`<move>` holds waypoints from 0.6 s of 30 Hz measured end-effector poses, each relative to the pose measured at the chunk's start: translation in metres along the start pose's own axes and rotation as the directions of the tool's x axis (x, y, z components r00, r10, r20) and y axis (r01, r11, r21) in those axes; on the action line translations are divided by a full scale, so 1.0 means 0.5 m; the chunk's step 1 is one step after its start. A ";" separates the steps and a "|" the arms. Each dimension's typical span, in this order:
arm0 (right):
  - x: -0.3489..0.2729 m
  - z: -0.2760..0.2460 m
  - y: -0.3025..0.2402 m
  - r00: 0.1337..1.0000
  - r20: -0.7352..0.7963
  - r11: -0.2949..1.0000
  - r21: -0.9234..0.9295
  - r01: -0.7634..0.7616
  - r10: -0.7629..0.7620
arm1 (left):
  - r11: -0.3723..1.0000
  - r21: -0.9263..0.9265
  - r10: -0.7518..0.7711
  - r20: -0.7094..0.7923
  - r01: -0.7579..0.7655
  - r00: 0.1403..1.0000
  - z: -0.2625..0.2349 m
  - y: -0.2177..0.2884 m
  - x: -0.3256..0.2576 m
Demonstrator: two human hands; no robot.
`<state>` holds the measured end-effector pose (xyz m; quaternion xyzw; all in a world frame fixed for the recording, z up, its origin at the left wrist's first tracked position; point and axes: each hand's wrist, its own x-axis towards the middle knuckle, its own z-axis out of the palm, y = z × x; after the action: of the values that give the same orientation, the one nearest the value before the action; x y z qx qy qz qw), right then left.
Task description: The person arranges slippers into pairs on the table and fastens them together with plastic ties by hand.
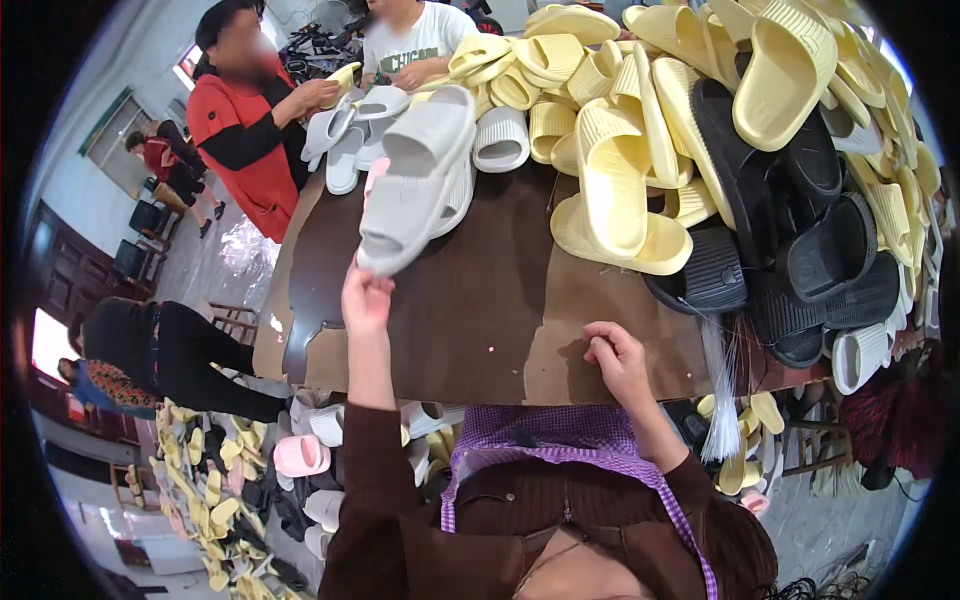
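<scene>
My left hand (pixel 367 300) pinches the near end of a light grey slide sandal (pixel 385 245), which lies over other grey sandals at the table's left side. A second grey sandal (pixel 432 125) rests against it, farther back. Over the near part of the brown table (pixel 480 310), my right hand (pixel 618 358) is closed with its fingers curled; what they hold, if anything, is too small to make out. Nearest to it are a pale yellow sandal (pixel 615 190) and a black sandal (pixel 705 270) at the pile's front.
A heap of yellow sandals (pixel 785 75) and black ones (pixel 825 245) covers the right side. White strands (pixel 722 400) hang off the near edge. Across the table, a person in red (pixel 240 130) holds a yellow sandal; another wears white (pixel 420 45). More sandals (pixel 215 490) lie on the floor.
</scene>
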<state>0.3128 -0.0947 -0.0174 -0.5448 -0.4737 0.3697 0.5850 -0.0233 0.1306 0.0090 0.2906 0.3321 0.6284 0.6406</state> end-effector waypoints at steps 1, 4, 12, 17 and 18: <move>0.003 -0.003 -0.004 0.997 0.032 0.997 0.050 -0.064 0.063 | 1.000 -0.002 0.000 0.001 0.000 1.000 -0.006 0.000 -0.033; 0.021 -0.003 -0.037 0.989 0.108 0.982 0.152 -0.116 0.100 | 1.000 0.008 -0.011 0.120 0.010 0.993 -0.005 -0.009 -0.131; 0.087 0.058 -0.130 0.984 0.135 0.904 0.425 0.051 -0.119 | 0.991 0.129 0.005 0.128 -0.022 0.992 -0.028 -0.042 -0.283; 0.093 0.082 -0.122 0.994 0.099 0.848 0.530 -0.016 -0.043 | 0.970 0.240 0.023 0.096 -0.046 0.995 -0.037 -0.021 -0.293; 0.093 0.084 -0.122 0.995 0.088 0.838 0.545 -0.016 -0.038 | 0.970 0.239 0.020 0.099 -0.044 0.995 -0.039 -0.018 -0.291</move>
<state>0.2803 -0.0465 0.0482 -0.3350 -0.3792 0.5114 0.6946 -0.0317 -0.0158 -0.0011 0.4015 0.3700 0.5790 0.6056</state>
